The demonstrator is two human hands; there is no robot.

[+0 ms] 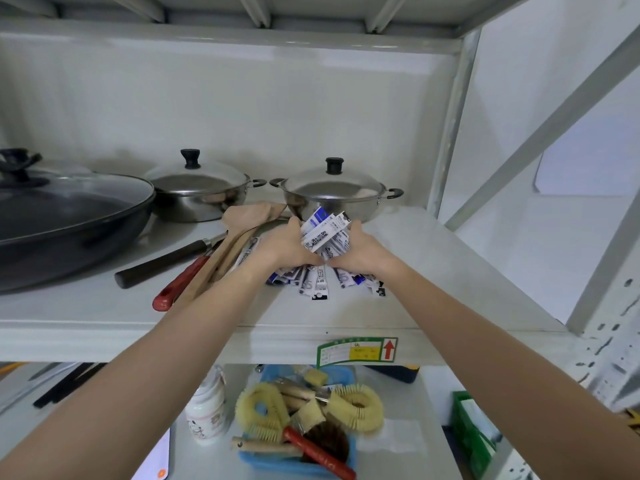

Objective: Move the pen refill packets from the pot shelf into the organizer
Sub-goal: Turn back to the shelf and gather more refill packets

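A bunch of white, blue and black pen refill packets is clasped between my two hands on the grey pot shelf. My left hand grips the bunch from the left, my right hand from the right, heels of the palms nearly touching. The packets' upper ends fan out above my fingers; lower ends stick out below my wrists onto the shelf. One more packet lies left of my left wrist among utensil handles. I cannot tell which item is the organizer.
Two lidded steel pots and a dark wok with a glass lid stand behind. Wooden spatulas, a red handle and a dark handle lie to the left. Below sit a blue basket of brushes, a white bottle and a green box.
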